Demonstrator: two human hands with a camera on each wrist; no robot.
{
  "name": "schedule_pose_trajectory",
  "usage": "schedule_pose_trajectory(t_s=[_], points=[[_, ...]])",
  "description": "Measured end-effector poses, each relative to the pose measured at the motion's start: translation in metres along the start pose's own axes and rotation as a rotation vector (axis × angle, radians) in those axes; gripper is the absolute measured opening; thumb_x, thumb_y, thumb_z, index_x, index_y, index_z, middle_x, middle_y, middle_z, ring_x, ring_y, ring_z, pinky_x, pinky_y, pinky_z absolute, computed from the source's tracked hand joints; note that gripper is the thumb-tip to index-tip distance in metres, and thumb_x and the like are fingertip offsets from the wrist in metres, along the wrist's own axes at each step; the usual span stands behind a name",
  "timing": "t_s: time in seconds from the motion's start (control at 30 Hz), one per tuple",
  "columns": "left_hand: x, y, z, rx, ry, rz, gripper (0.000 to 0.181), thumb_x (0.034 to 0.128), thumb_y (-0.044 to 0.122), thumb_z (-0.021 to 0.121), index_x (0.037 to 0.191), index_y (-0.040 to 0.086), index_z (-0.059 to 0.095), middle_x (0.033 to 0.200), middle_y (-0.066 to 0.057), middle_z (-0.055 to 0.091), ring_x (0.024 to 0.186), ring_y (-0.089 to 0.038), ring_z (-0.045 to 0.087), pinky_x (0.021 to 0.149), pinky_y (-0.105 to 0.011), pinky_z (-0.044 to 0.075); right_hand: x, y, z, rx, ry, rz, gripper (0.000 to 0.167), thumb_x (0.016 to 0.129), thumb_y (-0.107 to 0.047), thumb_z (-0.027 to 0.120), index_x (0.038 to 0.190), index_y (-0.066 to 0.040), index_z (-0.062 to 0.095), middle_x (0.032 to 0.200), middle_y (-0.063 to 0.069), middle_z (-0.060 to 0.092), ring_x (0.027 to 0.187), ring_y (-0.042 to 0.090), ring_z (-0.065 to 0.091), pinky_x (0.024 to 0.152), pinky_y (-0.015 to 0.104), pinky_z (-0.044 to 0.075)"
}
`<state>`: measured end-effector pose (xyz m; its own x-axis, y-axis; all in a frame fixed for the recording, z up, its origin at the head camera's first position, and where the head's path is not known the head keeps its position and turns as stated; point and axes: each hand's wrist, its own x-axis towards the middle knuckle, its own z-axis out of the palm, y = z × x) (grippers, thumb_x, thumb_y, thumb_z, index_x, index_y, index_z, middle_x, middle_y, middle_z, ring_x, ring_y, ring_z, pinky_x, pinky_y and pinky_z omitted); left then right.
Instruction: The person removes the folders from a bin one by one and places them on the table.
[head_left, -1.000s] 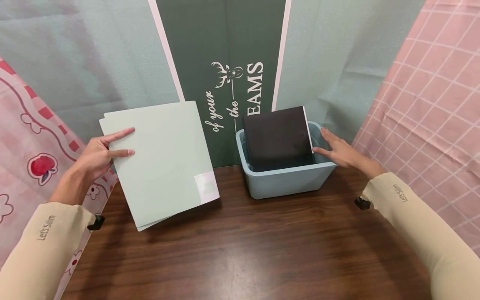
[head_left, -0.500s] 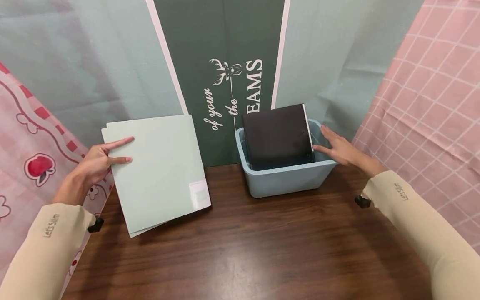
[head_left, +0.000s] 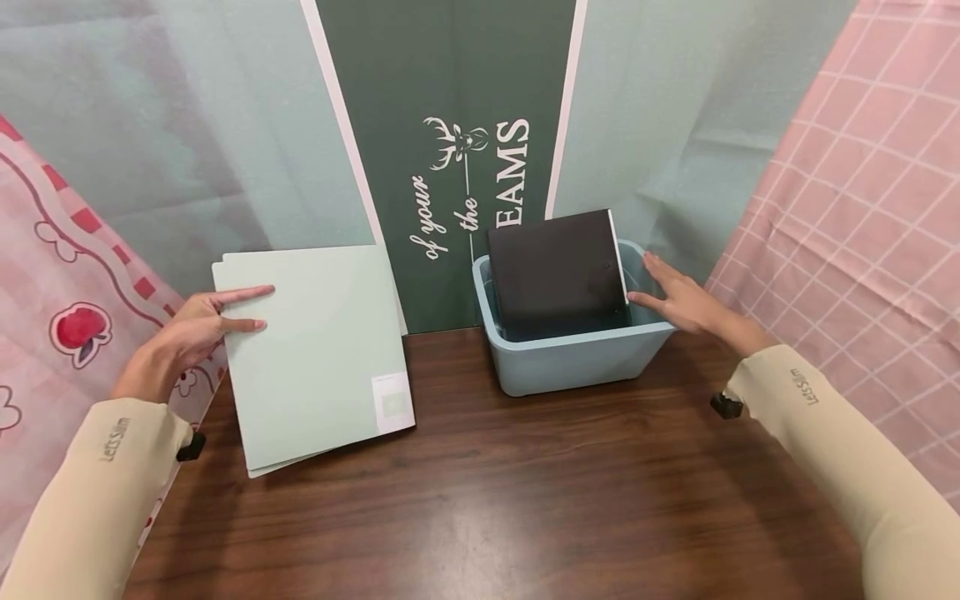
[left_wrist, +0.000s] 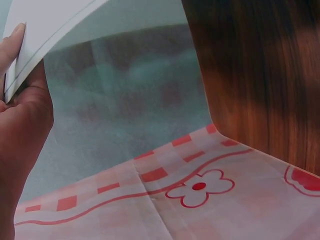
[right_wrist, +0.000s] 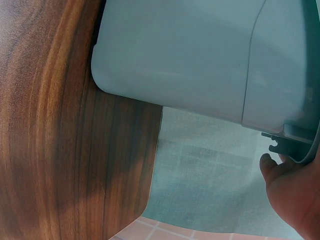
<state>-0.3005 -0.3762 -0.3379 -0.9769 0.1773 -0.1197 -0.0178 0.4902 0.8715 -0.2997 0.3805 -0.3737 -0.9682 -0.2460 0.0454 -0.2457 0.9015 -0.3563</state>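
In the head view my left hand (head_left: 197,323) pinches a pale green file folder (head_left: 315,350) at its left edge. Thumb and index finger lie on its front; the other fingers are hidden behind. The folder stands nearly upright, a second layer showing at its edges and a white label at lower right. Whether its lower edge touches the table, I cannot tell. My right hand (head_left: 686,302) grips the right rim of a blue plastic bin (head_left: 573,364), its thumb at the edge of a flat black folder-like item (head_left: 555,271). That item leans inside the bin, rising above the rim.
The dark wooden table (head_left: 480,500) spreads in front of the bin and folder. A green printed cloth (head_left: 442,75) hangs behind. Pink patterned cloth (head_left: 78,333) borders the left side, and pink checked cloth (head_left: 847,192) borders the right.
My left hand has lowered the green folder and swung its lower edge slightly left, so it stands straighter. My right hand, the bin and the black item have stayed in place.
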Motion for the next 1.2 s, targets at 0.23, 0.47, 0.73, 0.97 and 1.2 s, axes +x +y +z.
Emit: schedule_pose_trajectory(t_s=[0.23,0.47,0.73,0.97,1.2], points=[[-0.002,-0.009,0.001,0.068,0.012,-0.043,0.066,0.0941,0.026,0.084,0.153,0.035,0.057,0.169,-0.021,0.029,0.047,-0.009,0.018,0.039,-0.031,0.027,0.0,0.002,0.0,0.003,0.0,-0.003,0.096,0.108,-0.057,0.051,0.169,-0.002,0.002,0.177,0.019,-0.002,0.162,0.045,0.006,0.127,0.067,0.012],[-0.008,-0.022,0.002,0.081,0.017,-0.063,0.068,0.0954,0.027,0.082,0.156,0.034,0.052,0.172,-0.017,0.024,0.068,-0.007,0.048,0.053,-0.025,0.039,0.0,0.006,0.0,0.0,-0.006,-0.002,0.096,0.107,-0.057,0.052,0.17,-0.004,0.002,0.177,0.019,-0.001,0.161,0.046,0.007,0.126,0.067,0.012],[-0.013,-0.033,0.001,0.12,0.043,-0.089,0.069,0.0954,0.027,0.082,0.157,0.029,0.05,0.174,-0.016,0.017,0.112,-0.014,0.042,0.075,-0.024,0.042,-0.001,0.008,0.0,0.005,-0.004,-0.001,0.096,0.108,-0.058,0.051,0.17,-0.003,0.002,0.177,0.018,-0.003,0.161,0.047,0.007,0.126,0.068,0.011],[-0.021,-0.047,0.001,0.101,0.041,-0.104,0.072,0.096,0.02,0.08,0.159,0.016,0.044,0.173,-0.017,0.012,0.161,-0.035,-0.004,0.128,-0.061,0.005,0.0,0.012,0.002,0.004,0.005,-0.017,0.096,0.108,-0.056,0.052,0.169,-0.001,0.004,0.176,0.022,0.001,0.161,0.047,0.009,0.125,0.069,0.013],[-0.03,-0.056,0.001,0.184,0.058,-0.131,0.071,0.0976,0.02,0.078,0.158,0.011,0.043,0.173,-0.021,0.01,0.158,-0.041,0.009,0.123,-0.062,0.02,0.006,0.012,-0.001,-0.002,-0.01,-0.025,0.095,0.108,-0.055,0.053,0.169,-0.003,0.002,0.176,0.022,0.001,0.161,0.046,0.008,0.126,0.068,0.013]])
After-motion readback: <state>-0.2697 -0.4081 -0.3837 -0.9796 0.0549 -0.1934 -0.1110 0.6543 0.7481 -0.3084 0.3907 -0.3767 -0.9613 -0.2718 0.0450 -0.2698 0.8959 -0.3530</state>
